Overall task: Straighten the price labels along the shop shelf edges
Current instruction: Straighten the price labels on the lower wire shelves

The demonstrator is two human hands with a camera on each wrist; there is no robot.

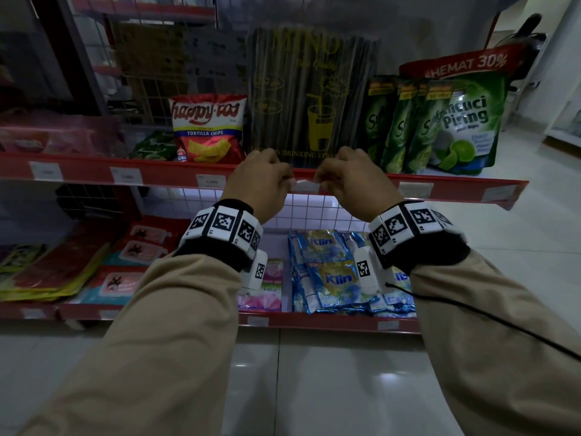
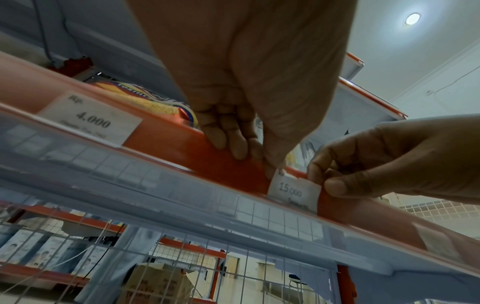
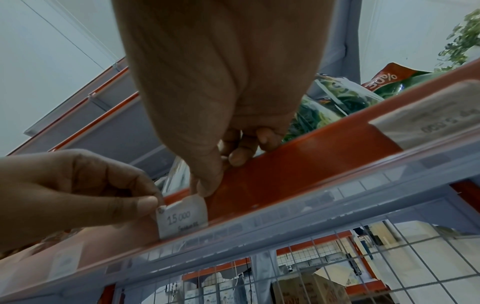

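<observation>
A small white price label (image 1: pixel 303 185) marked 15.000 sits in the clear strip of the red upper shelf edge (image 1: pixel 157 176). My left hand (image 1: pixel 290 182) pinches its top left corner between thumb and forefinger. My right hand (image 1: pixel 320 182) pinches the top right corner the same way. In the left wrist view the label (image 2: pixel 293 192) bows slightly between the left hand (image 2: pixel 275 167) and the right hand (image 2: pixel 326 182). The right wrist view shows the label (image 3: pixel 182 216) with its lower edge tucked in the strip, held by the right hand (image 3: pixel 202 192) and the left hand (image 3: pixel 154 203).
Other labels line the same edge, among them the 4.000 label (image 1: pixel 210 180) to the left and one (image 1: pixel 415 188) to the right. A chips bag (image 1: pixel 207 127), a straw pack (image 1: pixel 311 99) and green soap pouches (image 1: pixel 440 121) stand behind. Blue sachets (image 1: pixel 333 272) lie on the lower shelf.
</observation>
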